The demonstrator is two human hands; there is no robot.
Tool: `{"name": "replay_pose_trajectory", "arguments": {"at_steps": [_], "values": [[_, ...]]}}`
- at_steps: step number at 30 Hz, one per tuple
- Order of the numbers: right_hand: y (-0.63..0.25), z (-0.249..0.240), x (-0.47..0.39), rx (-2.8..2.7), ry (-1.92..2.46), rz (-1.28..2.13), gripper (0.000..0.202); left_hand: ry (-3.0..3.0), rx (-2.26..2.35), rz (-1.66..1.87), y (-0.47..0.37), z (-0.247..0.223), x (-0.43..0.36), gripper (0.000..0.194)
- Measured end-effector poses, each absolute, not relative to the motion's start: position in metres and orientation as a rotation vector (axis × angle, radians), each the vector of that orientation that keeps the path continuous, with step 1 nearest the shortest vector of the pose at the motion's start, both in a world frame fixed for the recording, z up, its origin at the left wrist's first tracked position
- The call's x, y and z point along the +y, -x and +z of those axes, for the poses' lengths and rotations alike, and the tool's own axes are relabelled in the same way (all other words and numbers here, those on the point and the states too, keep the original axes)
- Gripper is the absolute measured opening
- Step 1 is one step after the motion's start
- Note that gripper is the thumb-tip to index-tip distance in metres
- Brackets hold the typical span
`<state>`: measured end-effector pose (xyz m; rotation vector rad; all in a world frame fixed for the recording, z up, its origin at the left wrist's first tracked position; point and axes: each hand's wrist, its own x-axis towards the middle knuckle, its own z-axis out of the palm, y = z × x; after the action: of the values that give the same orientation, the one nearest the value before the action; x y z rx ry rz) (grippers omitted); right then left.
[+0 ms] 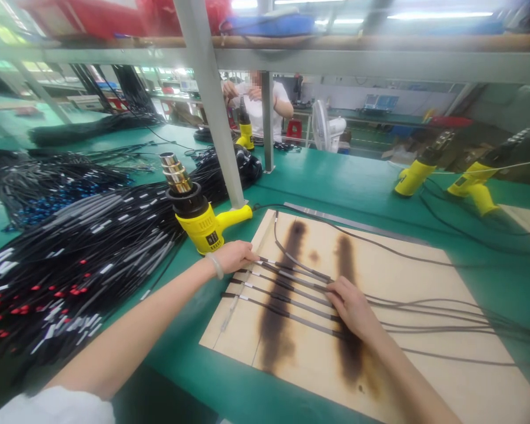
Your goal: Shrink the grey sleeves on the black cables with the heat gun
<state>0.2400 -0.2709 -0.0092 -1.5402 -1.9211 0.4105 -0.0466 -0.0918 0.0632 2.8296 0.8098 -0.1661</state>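
Observation:
On a pale wooden board [313, 371] with two dark scorched bands, several black cables with grey sleeves and white labels lie side by side. My left hand [235, 258], wearing a pale bracelet, pinches the labelled end of a cable [287, 272] at the board's left edge. Farther along, my right hand [352, 306] has its thumb and fingers closed on the same group; its fingertips partly hide which cable they grip. Another cable [287, 252] curves in from the board's top left corner toward my right fingers. Just behind my left hand stands a yellow heat gun [198, 227], nozzle up.
Large bundles of black cables [115, 235] with red and white ends cover the left side. A metal post [216, 112] rises behind the heat gun. Two more heat guns [415, 176] stand at right. Across the green table [327, 176], a person [278, 97] works near a fan [322, 126].

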Motion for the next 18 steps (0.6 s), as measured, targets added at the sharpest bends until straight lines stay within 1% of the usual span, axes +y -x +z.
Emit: {"name": "replay_pose_trajectory", "arguments": {"at_steps": [6,12,18], "values": [[-0.248,-0.008,-0.276,-2.044,1.642,0.312,0.018,-2.998,0.794,-0.306,0.047,0.054,-0.098,0.03],[-0.265,-0.012,-0.284,-2.13,1.723,0.201,0.016,-3.094,0.804,-0.395,0.048,0.054,-0.104,0.033],[-0.277,-0.011,-0.29,-2.147,1.774,0.21,0.017,-3.112,0.831,-0.438,0.046,0.055,-0.104,0.033]]}}
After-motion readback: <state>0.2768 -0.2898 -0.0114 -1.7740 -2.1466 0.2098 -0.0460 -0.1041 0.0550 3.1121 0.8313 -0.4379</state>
